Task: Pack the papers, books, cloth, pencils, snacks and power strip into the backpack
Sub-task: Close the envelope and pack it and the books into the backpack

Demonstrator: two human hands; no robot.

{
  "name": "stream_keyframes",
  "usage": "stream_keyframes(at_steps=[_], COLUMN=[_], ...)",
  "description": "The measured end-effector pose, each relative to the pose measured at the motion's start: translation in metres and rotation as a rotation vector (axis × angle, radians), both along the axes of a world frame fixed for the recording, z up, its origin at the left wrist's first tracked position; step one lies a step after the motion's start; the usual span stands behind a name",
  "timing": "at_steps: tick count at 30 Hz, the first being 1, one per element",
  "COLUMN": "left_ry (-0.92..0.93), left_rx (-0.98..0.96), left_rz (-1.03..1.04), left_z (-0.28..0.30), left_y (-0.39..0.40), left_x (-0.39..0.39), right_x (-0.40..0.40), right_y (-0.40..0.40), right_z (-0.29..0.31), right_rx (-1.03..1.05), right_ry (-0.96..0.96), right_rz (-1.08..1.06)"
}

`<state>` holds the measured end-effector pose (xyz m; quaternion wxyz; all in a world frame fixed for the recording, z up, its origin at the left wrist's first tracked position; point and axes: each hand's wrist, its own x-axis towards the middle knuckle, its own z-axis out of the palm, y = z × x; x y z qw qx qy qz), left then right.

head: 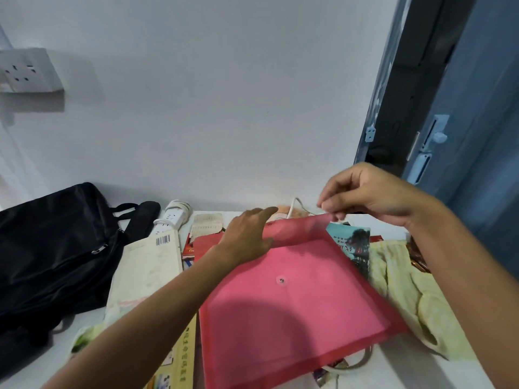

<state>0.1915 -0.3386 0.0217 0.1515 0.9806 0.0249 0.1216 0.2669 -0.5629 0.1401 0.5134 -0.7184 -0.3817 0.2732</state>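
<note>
A pink translucent snap folder lies across the middle of the table. My right hand pinches the edge of its raised flap at the far side. Flat on the folder's upper left part rests my left hand, fingers straight. The black backpack lies at the left, zipped. A white power strip with its cord sits behind a large pale book. A teal book pokes out from under the folder's right side. Pale yellow cloth lies at the right.
The table stands against a white wall with a wall socket at upper left. A blue door is at the right. Red booklets and a shiny snack wrapper lie among the pile. A yellow-spined book sits near the front edge.
</note>
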Motion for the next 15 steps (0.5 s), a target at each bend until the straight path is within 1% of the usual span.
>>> stream_keyframes(at_steps=[1, 3, 4, 6, 7, 8, 10, 11, 12, 15], left_ry=[0.041, 0.035, 0.024, 0.004, -0.008, -0.018, -0.048, -0.06, -0.068, -0.092], left_rx=[0.022, 0.06, 0.071, 0.061, 0.047, 0.026, -0.017, -0.036, -0.056, -0.118], left_rz=[0.006, 0.009, 0.013, 0.014, 0.02, 0.028, 0.037, 0.04, 0.047, 0.078], left_z=[-0.003, -0.006, -0.008, -0.015, -0.018, -0.021, -0.024, -0.025, -0.025, -0.024], left_y=[0.0, -0.001, -0.002, -0.006, -0.006, -0.007, -0.008, -0.008, -0.009, -0.011], left_x=[0.005, 0.011, 0.012, 0.012, 0.011, 0.011, 0.01, 0.01, 0.01, 0.008], right_x=[0.002, 0.012, 0.02, 0.03, 0.03, 0.027, 0.014, 0.006, -0.003, -0.02], right_y=[-0.006, -0.018, -0.023, -0.03, -0.029, -0.025, -0.009, 0.001, 0.013, 0.044], right_z=[-0.005, -0.019, -0.03, -0.051, -0.06, -0.068, -0.08, -0.087, -0.096, -0.138], right_rx=[-0.112, -0.4, -0.574, -0.932, -0.979, -0.876, -0.484, -0.362, -0.299, -0.233], right_ry=[-0.06, -0.172, -0.251, -0.521, -0.632, -0.655, -0.518, -0.473, -0.448, -0.37], right_rz=[0.043, 0.068, 0.037, -0.108, -0.22, -0.307, -0.366, -0.376, -0.384, -0.467])
